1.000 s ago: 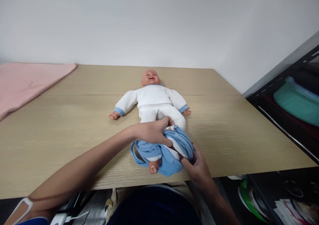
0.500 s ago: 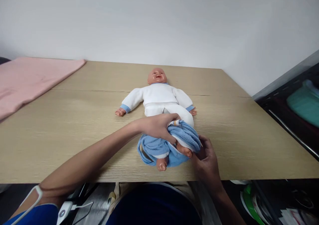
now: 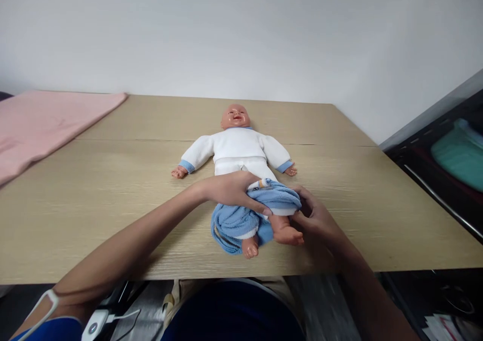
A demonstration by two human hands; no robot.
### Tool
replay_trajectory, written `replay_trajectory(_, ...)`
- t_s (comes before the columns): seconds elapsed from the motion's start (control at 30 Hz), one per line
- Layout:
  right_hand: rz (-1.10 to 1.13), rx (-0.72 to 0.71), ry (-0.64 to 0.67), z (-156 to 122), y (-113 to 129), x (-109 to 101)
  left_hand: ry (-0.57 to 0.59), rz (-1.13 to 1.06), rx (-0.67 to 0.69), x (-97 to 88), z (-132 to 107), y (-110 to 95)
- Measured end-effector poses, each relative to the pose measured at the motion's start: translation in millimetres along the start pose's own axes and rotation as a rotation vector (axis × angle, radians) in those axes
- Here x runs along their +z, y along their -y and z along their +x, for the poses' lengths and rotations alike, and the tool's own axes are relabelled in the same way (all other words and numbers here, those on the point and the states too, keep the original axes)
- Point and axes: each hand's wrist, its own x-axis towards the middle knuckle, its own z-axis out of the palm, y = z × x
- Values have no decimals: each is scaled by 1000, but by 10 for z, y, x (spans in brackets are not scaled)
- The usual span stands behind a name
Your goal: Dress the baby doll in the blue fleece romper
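Note:
A baby doll (image 3: pixel 239 145) lies on its back on the table, head away from me, in a white top with blue cuffs. Blue pants (image 3: pixel 273 198) are bunched around both lower legs, with the bare feet sticking out below. My left hand (image 3: pixel 236 190) grips the bunched cloth on the leg at the right, thumb over the front. On the outer side of that same leg, my right hand (image 3: pixel 315 212) pinches the cloth close to the ankle; its fingertips are partly hidden. The other foot (image 3: pixel 249 247) rests near the table's front edge.
A pink cloth (image 3: pixel 53 124) lies on the left of the wooden table (image 3: pixel 377 205). Behind stands a white wall. At right is a dark shelf with a green item (image 3: pixel 460 152). A white device with a cable (image 3: pixel 96 325) hangs below the table edge.
The pants leg at the right has moved up the doll's leg, so its foot and ankle now show more. My right hand has shifted slightly up beside it.

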Motion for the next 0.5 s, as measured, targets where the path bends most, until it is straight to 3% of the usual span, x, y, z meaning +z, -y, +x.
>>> replay_trajectory(0.07, 19, 37, 88, 2, 14, -103, -44, 100, -30, 41, -76, -43)
replay_trajectory(0.17, 68, 61, 204, -1, 45, -200, -239, 287, -70, 152, -282, -88)
replay_trajectory(0.27, -28, -28, 167, 61, 87, -218, -408, 359, -149, 264, -551, -90)
replay_trajectory(0.4, -283, -170, 95, 276, 160, -157, -468, 290, -302, 353, -864, -10)
replay_trajectory(0.5, -313, -255, 113, 471, 198, -94, -466, 209, -298, 420, -998, 96)
